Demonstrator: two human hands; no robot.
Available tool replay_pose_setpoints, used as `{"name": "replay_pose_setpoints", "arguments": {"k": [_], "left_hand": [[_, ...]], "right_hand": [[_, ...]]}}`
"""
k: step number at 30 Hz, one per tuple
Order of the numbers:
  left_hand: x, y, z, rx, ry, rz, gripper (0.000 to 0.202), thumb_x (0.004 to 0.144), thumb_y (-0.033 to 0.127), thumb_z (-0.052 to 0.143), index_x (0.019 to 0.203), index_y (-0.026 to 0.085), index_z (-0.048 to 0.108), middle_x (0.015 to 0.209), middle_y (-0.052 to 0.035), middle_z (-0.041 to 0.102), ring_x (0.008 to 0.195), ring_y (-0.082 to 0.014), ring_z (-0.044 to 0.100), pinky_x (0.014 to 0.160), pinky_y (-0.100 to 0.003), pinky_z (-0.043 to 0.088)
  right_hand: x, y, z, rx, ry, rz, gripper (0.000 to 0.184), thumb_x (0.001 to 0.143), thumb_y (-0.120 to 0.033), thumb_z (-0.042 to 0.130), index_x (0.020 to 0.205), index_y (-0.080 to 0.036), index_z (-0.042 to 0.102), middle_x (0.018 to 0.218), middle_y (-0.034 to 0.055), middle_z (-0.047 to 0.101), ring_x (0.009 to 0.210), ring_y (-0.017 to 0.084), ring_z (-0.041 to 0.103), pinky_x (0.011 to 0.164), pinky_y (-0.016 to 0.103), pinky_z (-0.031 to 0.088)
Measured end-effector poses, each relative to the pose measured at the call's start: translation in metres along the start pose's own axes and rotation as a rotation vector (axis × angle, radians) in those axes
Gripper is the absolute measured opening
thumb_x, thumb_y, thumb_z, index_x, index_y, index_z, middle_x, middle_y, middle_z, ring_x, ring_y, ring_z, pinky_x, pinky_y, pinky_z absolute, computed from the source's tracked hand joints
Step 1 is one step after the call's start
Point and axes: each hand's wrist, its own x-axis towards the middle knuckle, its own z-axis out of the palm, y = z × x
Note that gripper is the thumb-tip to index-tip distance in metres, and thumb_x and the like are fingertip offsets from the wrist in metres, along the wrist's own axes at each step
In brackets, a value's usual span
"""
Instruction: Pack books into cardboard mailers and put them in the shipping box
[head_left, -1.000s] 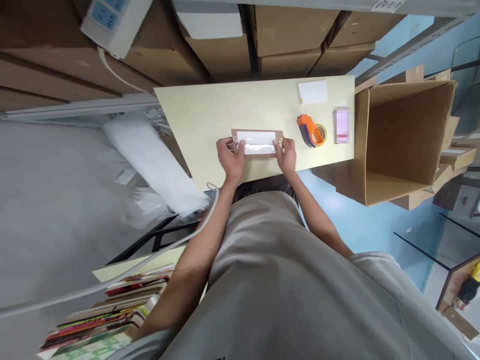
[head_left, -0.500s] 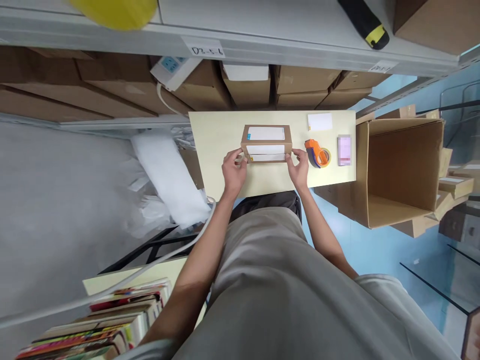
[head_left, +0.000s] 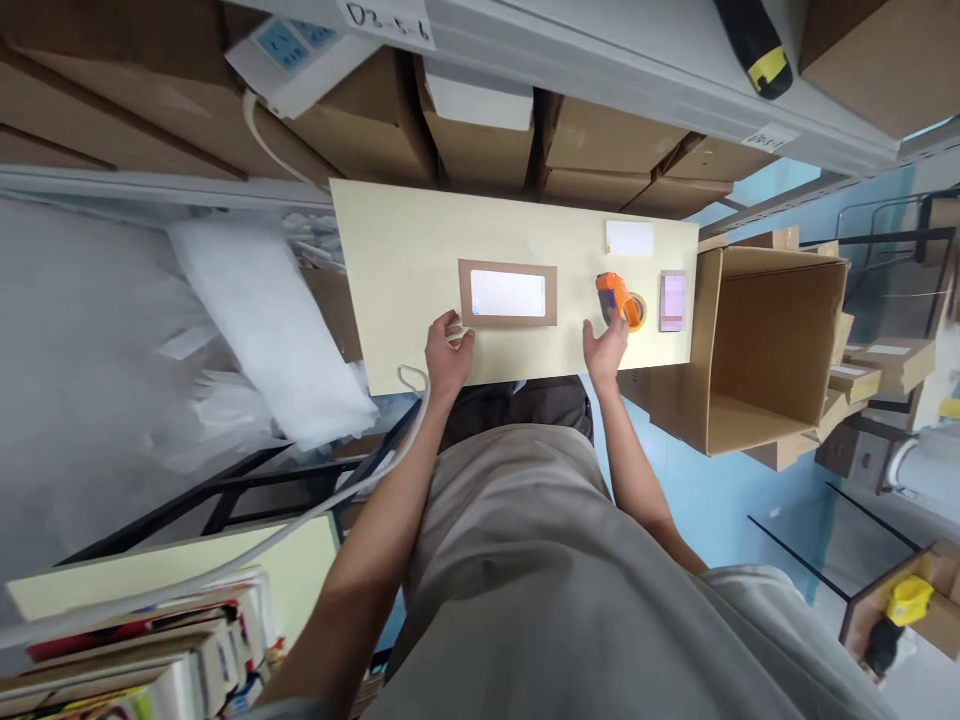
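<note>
Fingers are loosely spread: left hand (head_left: 448,356) by the box's (head_left: 508,296) near-left corner, right hand (head_left: 606,350) overlapping the tape gun (head_left: 621,298), contact unclear. Card (head_left: 630,238) and phone (head_left: 673,302) lie toward the surface's (head_left: 397,290) right edge, a carton (head_left: 772,350) beyond it. Mid-surface, the box lies label (head_left: 519,293) up, long axis roughly along the far edge.

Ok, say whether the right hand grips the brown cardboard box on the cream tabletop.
No, the right hand is apart from the box, near the orange tape dispenser.
</note>
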Motion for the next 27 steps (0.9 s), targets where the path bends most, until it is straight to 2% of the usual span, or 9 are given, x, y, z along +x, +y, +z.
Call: {"name": "replay_pose_setpoints", "arguments": {"k": [3,6,8,11,15,19,22,24,27], "left_hand": [[-0.006,-0.005,0.007,-0.033,0.052,-0.084,0.054,0.087,0.021,0.076,0.139,0.02,0.062,0.146,-0.0188,0.071,0.119,-0.0255,0.075,0.104,-0.042,0.063],[-0.017,-0.005,0.013,-0.038,0.02,-0.14,0.042,0.087,0.024,0.078,0.127,0.022,0.065,0.134,-0.0163,0.075,0.11,-0.0244,0.076,0.101,-0.042,0.064],[-0.026,-0.002,0.018,-0.024,-0.052,-0.159,0.031,0.087,0.027,0.078,0.116,0.023,0.069,0.121,-0.0124,0.078,0.105,-0.0245,0.076,0.099,-0.042,0.065],[-0.038,0.006,0.034,0.015,-0.204,-0.169,0.019,0.088,0.03,0.078,0.106,0.023,0.073,0.106,-0.009,0.081,0.102,-0.026,0.077,0.099,-0.042,0.065],[-0.055,0.026,0.075,0.014,-0.34,-0.177,0.016,0.091,0.034,0.077,0.103,0.023,0.076,0.106,-0.0095,0.083,0.107,-0.0285,0.079,0.101,-0.042,0.064],[-0.071,0.057,0.129,-0.041,-0.483,-0.129,0.023,0.095,0.039,0.075,0.111,0.022,0.077,0.11,-0.0102,0.084,0.108,-0.0283,0.08,0.103,-0.044,0.064],[-0.082,0.083,0.166,-0.121,-0.498,-0.058,0.029,0.099,0.043,0.072,0.118,0.022,0.075,0.117,-0.0118,0.084,0.109,-0.0269,0.081,0.1,-0.042,0.065],[-0.089,0.1,0.182,-0.179,-0.465,-0.01,0.031,0.099,0.045,0.073,0.119,0.022,0.073,0.118,-0.0116,0.083,0.106,-0.0249,0.08,0.096,-0.04,0.066],[-0.099,0.118,0.188,-0.213,-0.418,0.044,0.031,0.097,0.044,0.077,0.118,0.022,0.072,0.114,-0.009,0.083,0.097,-0.0215,0.079,0.091,-0.037,0.067]], "right_hand": [[0.024,0.024,-0.013,-0.041,0.065,0.026,0.048,0.1,-0.041,0.068,0.139,-0.015,0.058,0.138,0.0258,0.066,0.139,0.041,0.063,0.116,0.068,0.055],[0.042,0.04,-0.012,-0.047,-0.067,0.105,0.042,0.099,-0.04,0.068,0.133,-0.016,0.058,0.135,0.025,0.066,0.137,0.041,0.065,0.116,0.07,0.054],[0.05,0.047,-0.005,-0.029,-0.143,0.126,0.037,0.1,-0.039,0.066,0.127,-0.016,0.059,0.132,0.0255,0.067,0.137,0.042,0.064,0.117,0.073,0.052],[0.056,0.054,0.006,-0.003,-0.161,0.089,0.029,0.101,-0.04,0.065,0.12,-0.018,0.059,0.126,0.0249,0.07,0.135,0.043,0.065,0.121,0.076,0.048],[0.062,0.06,0.008,-0.008,-0.236,0.089,0.025,0.104,-0.043,0.062,0.116,-0.021,0.059,0.11,0.0195,0.072,0.124,0.043,0.07,0.115,0.073,0.053],[0.077,0.058,-0.018,0.066,-0.375,0.148,0.032,0.103,-0.056,0.066,0.107,-0.026,0.056,0.099,0.0125,0.071,0.107,0.038,0.072,0.102,0.062,0.061],[0.085,0.052,-0.049,0.316,-0.547,0.137,0.045,0.098,-0.07,0.07,0.1,-0.026,0.059,0.089,0.0054,0.069,0.092,0.029,0.07,0.09,0.046,0.062],[0.084,0.046,-0.068,0.541,-0.639,0.136,0.051,0.096,-0.075,0.071,0.102,-0.025,0.064,0.09,0.0037,0.072,0.09,0.025,0.069,0.087,0.04,0.061],[0.072,0.035,-0.089,0.72,-0.66,0.164,0.055,0.095,-0.076,0.072,0.111,-0.024,0.068,0.103,0.0053,0.078,0.1,0.024,0.072,0.095,0.039,0.062]]}}
